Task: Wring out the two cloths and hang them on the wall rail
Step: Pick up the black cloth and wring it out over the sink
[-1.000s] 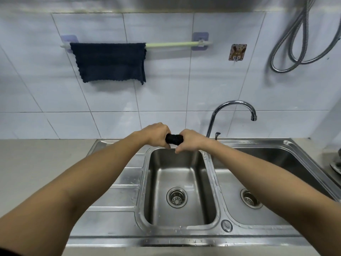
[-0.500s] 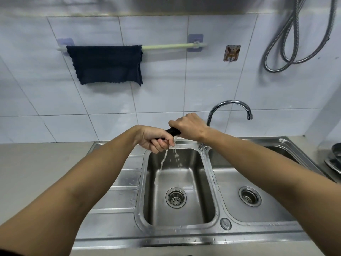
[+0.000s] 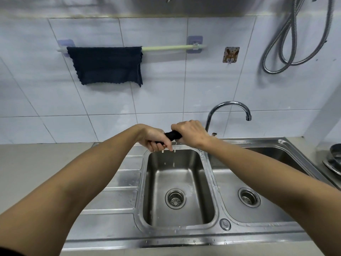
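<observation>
A dark cloth [image 3: 172, 135], twisted into a tight roll, is gripped at both ends over the far rim of the left sink basin [image 3: 177, 183]. My left hand [image 3: 154, 138] holds its left end with fingers curled underneath. My right hand [image 3: 190, 133] grips the right end from above. A few drops fall from the roll into the basin. A second dark blue cloth [image 3: 107, 64] hangs spread over the left part of the pale green wall rail [image 3: 168, 47].
A curved chrome tap [image 3: 228, 109] stands behind the divider between the left and right basin [image 3: 258, 182]. A ribbed draining board [image 3: 118, 183] lies left of the basins. A metal hose [image 3: 287, 43] loops on the wall at right; metal dishes [image 3: 334, 157] sit at the far right.
From level fists, my hands twisted the cloth in opposite directions, right hand over the top. A stream of water ran out half a second ago; now only drops fall.
</observation>
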